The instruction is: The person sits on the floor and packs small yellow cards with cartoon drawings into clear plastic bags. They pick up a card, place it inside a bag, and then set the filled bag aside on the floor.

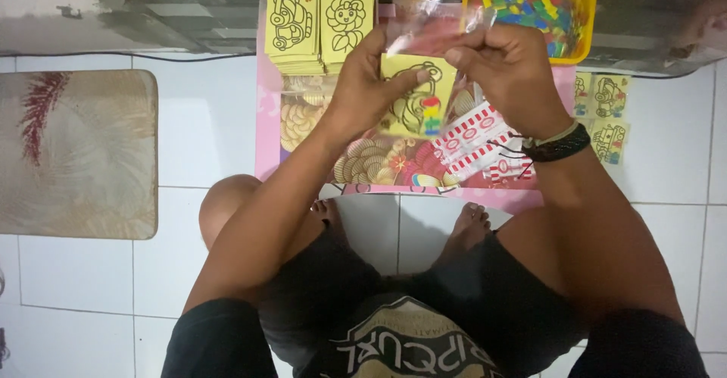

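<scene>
A yellow card (415, 96) with a black line drawing and a few coloured patches sits partly inside a clear plastic sleeve (435, 28). My left hand (369, 82) grips the card and sleeve from the left side. My right hand (509, 71), with a dark band on the wrist, pinches the sleeve's upper edge from the right. Both hands hover over a low pink table (266, 120). Whether the card is fully inside the sleeve cannot be told.
Two stacks of yellow drawing cards (318, 22) lie at the table's far left. A yellow tray of coloured bits (534, 7) stands far right. Red-striped white packets (477, 143) and round gold pieces (363, 162) cover the middle. Finished cards (606, 117) lie on the floor; a mat (76, 151) is left.
</scene>
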